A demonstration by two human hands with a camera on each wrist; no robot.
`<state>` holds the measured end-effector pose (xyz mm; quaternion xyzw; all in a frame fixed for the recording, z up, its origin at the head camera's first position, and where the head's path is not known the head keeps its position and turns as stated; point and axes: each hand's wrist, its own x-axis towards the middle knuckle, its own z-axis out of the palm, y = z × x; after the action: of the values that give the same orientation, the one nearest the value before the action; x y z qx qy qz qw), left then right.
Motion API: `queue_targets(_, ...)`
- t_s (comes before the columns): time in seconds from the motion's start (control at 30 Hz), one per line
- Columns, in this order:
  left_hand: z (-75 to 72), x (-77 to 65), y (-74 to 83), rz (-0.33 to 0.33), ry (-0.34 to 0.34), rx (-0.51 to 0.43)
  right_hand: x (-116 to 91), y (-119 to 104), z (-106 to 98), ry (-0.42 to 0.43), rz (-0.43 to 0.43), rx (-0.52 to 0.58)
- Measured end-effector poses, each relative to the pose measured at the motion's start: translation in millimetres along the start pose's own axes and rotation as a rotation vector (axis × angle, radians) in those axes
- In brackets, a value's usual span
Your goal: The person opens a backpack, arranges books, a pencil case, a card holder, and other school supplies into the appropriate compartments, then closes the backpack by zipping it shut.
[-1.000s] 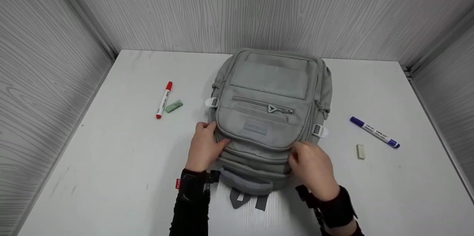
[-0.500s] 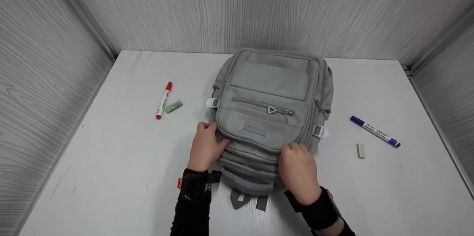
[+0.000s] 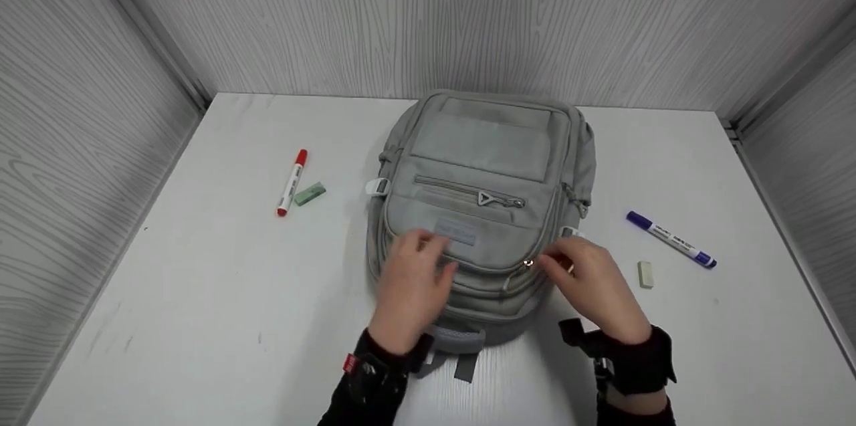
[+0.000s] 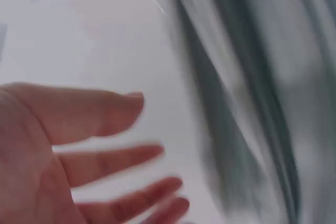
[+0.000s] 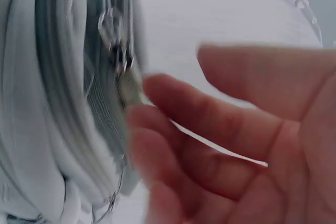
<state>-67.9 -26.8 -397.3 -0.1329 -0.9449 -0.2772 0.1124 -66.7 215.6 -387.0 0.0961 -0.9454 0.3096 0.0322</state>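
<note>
A grey backpack [image 3: 485, 145] lies on its back on the white table, its carry handle [image 3: 458, 340] towards the person. My left hand [image 3: 412, 289] is over the front panel's lower left; its fingers are spread and hold nothing in the left wrist view, where the bag's edge [image 4: 231, 93] is blurred. Beside the lower right corner is my right hand [image 3: 598, 289], fingers loosely bent. A metal zipper slider [image 3: 528, 263] sits just left of its fingertips. In the right wrist view the thumb stands apart from the fingers, which are close to a zipper pull [image 5: 128, 85] without gripping it.
On the left lie a red marker [image 3: 292, 183] and a green eraser [image 3: 310, 194]. A blue marker [image 3: 671, 239] and a pale eraser [image 3: 645, 275] lie to the right. Grey wood-grain panels [image 3: 428, 18] stand behind and at both sides.
The right hand moved left along the bag's lower seam, then let go and went back right. My left hand let go of the left edge and shifted right over the bag.
</note>
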Motion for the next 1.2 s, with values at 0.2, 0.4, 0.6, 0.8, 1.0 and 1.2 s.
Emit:
queue_targets(0.2, 31.5, -16.8, 38.2, 0.345, -0.169, 0.107, 1, 6, 6, 0.027, 0.01, 0.035)
queue_targets(0.4, 48.7, -19.9, 44.4, 0.375, -0.119, 0.197, 5, 0, 20, -0.011, 0.029, 0.052)
queue_targets(0.6, 52.7, -21.4, 44.0, 0.37, -0.119, 0.197, 7, -1, 25, 0.061, 0.091, 0.217)
queue_targets(0.8, 54.7, -15.8, 39.3, 0.441, 0.085, 0.042, 10, 0, 32, 0.171, 0.111, 0.262)
queue_targets(1.0, 48.5, -7.8, 28.3, 0.465, 0.129, -0.089, 12, 1, 34, 0.223, 0.146, 0.301)
queue_targets(1.2, 37.5, -4.0, 21.0, 0.405, 0.032, -0.108, 16, 0, 36, 0.242, 0.189, 0.355)
